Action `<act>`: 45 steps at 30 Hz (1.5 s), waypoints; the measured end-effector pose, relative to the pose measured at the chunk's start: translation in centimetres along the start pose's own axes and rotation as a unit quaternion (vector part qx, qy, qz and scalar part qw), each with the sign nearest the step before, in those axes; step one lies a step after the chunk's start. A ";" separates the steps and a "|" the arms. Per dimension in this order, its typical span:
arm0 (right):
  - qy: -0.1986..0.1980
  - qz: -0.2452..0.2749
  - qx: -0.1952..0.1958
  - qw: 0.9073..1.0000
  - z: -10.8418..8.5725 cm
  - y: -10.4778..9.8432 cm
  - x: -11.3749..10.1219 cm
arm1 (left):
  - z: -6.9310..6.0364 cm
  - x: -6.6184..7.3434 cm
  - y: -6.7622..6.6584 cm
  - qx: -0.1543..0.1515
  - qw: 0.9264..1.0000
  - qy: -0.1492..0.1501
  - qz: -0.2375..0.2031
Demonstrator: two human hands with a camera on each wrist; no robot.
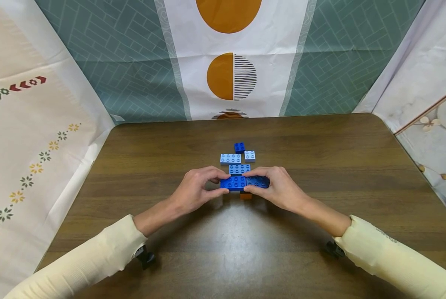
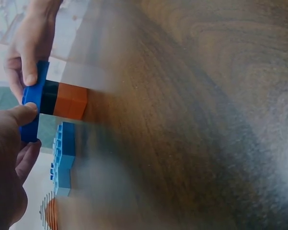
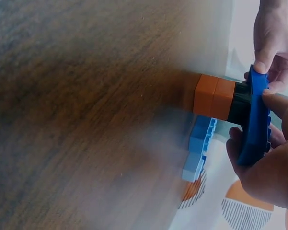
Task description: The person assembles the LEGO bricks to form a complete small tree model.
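Note:
A small tower stands on the table, with orange bricks at the bottom and a dark, nearly black brick above them. Across its top lie two long toy bricks end to end, a blue brick on the left and a darker blue brick on the right. My left hand pinches the left one between thumb and fingers. The right hand grips the darker one the same way, covering its outer end. From above, the two top bricks hide most of the tower.
Just behind the tower lie a light blue brick, a paler long brick, a small pale brick and a small dark blue brick. The brown wooden table ends at a patterned curtain.

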State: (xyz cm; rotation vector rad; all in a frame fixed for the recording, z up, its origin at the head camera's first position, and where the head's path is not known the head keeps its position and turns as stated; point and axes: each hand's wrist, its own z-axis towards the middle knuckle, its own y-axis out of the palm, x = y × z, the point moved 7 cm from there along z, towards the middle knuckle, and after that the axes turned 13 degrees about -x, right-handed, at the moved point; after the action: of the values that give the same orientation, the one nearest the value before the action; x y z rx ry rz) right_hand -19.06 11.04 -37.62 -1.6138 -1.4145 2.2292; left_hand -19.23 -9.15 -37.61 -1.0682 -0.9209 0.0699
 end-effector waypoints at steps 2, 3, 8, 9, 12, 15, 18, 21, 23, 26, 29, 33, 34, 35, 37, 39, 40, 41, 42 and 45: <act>0.001 0.000 -0.001 1.000 0.0 0.0 0.0 | 0.1 0.0 -0.1 -0.005 1.000 0.002 -0.001; 0.002 0.000 -0.002 1.000 0.1 0.0 0.1 | 0.1 0.0 -0.1 -0.009 1.000 0.002 -0.001; 0.009 0.000 -0.013 1.000 0.2 0.0 0.2 | 0.4 0.1 -0.2 -0.026 1.000 0.000 0.001; 0.010 0.002 -0.015 1.000 0.2 0.0 0.2 | 0.4 0.1 -0.3 -0.028 1.000 0.000 0.002; 0.007 0.010 -0.014 1.000 0.2 0.2 0.4 | 0.5 0.2 -0.3 -0.031 0.999 -0.004 0.003; -0.007 0.011 -0.006 1.000 0.2 0.3 0.4 | 0.5 0.1 -0.3 -0.034 0.999 -0.009 -0.002; -0.019 0.004 0.003 1.000 0.3 0.1 0.3 | 0.5 -0.2 -0.3 -0.030 0.999 -0.016 -0.012; -0.022 0.006 0.006 1.000 0.5 -0.3 0.2 | 0.6 -0.7 -0.3 -0.022 0.999 -0.024 -0.036; -0.021 0.007 0.005 1.000 0.5 -0.4 0.2 | 0.7 -0.9 0.0 -0.018 0.998 -0.028 -0.060; -0.023 0.012 0.002 1.000 0.4 -0.2 0.2 | 0.7 -1.0 0.6 -0.013 0.994 -0.031 -0.102; -0.028 0.014 0.002 1.000 0.4 0.1 0.3 | 0.8 -1.0 1.1 -0.006 0.991 -0.032 -0.127; -0.033 0.012 0.003 0.999 0.4 0.3 0.5 | 0.9 -0.8 1.4 0.004 0.992 -0.031 -0.124; -0.034 0.011 0.002 0.999 0.4 0.4 0.5 | 0.9 -0.8 1.3 0.005 0.992 -0.030 -0.120; -0.035 0.010 0.002 0.999 0.4 0.4 0.5 | 0.9 -0.8 1.3 0.005 0.993 -0.030 -0.116; -0.036 0.011 0.001 0.999 0.5 0.4 0.5 | 1.0 -0.7 1.1 0.007 0.994 -0.025 -0.109; -0.037 0.013 -0.001 0.999 0.5 0.3 0.5 | 1.0 -0.6 1.0 0.007 0.994 -0.020 -0.106; -0.038 0.014 -0.002 0.999 0.5 0.3 0.5 | 1.1 -0.5 1.0 0.007 0.994 -0.019 -0.104; -0.038 0.015 -0.003 0.999 0.5 0.3 0.6 | 1.1 -0.5 0.9 0.006 0.995 -0.018 -0.102; -0.038 0.016 -0.004 0.999 0.5 0.4 0.6 | 1.1 -0.4 0.9 0.005 0.995 -0.018 -0.101; -0.038 0.018 -0.006 0.999 0.4 0.5 0.6 | 1.0 -0.4 1.0 0.001 0.995 -0.022 -0.093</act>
State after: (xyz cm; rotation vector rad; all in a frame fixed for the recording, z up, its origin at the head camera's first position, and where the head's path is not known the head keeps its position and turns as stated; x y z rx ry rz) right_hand -19.44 10.84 -38.41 -1.5851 -1.4303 2.3311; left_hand -19.80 -8.08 -38.43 -0.9774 -1.0567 -0.0599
